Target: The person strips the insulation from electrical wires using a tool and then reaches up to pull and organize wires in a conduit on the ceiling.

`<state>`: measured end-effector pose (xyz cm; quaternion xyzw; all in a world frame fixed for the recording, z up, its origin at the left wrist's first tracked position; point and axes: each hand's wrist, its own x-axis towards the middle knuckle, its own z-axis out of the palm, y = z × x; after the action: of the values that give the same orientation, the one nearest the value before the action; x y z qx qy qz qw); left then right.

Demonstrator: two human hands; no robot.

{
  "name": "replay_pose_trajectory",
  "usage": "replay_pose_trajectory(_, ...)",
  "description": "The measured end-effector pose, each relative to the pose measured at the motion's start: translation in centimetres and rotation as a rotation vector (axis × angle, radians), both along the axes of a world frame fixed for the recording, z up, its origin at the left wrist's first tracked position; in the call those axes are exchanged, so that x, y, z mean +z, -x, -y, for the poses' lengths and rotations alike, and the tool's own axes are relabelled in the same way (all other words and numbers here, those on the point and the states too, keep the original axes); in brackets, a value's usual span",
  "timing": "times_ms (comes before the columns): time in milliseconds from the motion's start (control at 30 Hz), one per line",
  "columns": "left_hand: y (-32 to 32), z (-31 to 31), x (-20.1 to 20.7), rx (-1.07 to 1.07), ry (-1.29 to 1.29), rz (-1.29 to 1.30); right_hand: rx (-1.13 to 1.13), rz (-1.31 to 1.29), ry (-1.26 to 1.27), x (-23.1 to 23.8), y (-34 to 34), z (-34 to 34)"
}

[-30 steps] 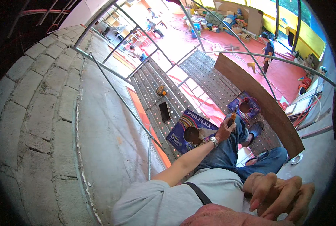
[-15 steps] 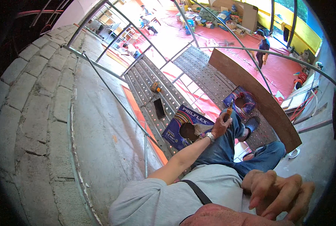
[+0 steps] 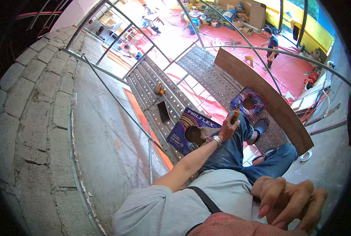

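My left hand, with a metal-banded watch on its wrist, is closed around what looks like an orange-handled screwdriver, its tip pointing up and away. The hand rests over my bent knee in jeans. Beside it stands a blue cardboard box with a round hole and a torn flap. My right hand is raised large and close at the lower right, fingers half bent and apart, with nothing visible in them. Past my knee, a smaller blue box has red wire looped around its round opening.
I sit on perforated metal scaffold planks with a gap between them. A black phone and a yellow-black tape measure lie left. Scaffold pipes cross around me; a curved brown board edges the right. A person stands below.
My view has shifted slightly, so the planks and boxes sit a little further left. The left hand keeps its grip. The person below has turned and moved an arm.
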<state>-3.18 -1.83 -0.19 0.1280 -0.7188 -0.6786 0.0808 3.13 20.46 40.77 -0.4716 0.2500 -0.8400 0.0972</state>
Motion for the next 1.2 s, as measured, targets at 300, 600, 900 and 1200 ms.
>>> replay_pose_trajectory(300,0.2,0.1,-0.5,-0.023,-0.012,-0.006,0.057,-0.054,-0.044,0.3,0.7,-0.7)
replay_pose_trajectory(600,0.2,-0.1,0.1,-0.023,-0.008,0.025,-0.047,0.042,-0.134,0.9,-0.6,-1.4)
replay_pose_trajectory(900,0.2,-0.2,-0.2,0.006,-0.043,0.054,-0.294,0.437,-0.232,2.4,-5.1,-1.1)
replay_pose_trajectory(1200,0.2,-0.1,-0.1,0.012,-0.061,0.018,-0.204,0.093,0.097,0.0,-2.4,0.4)
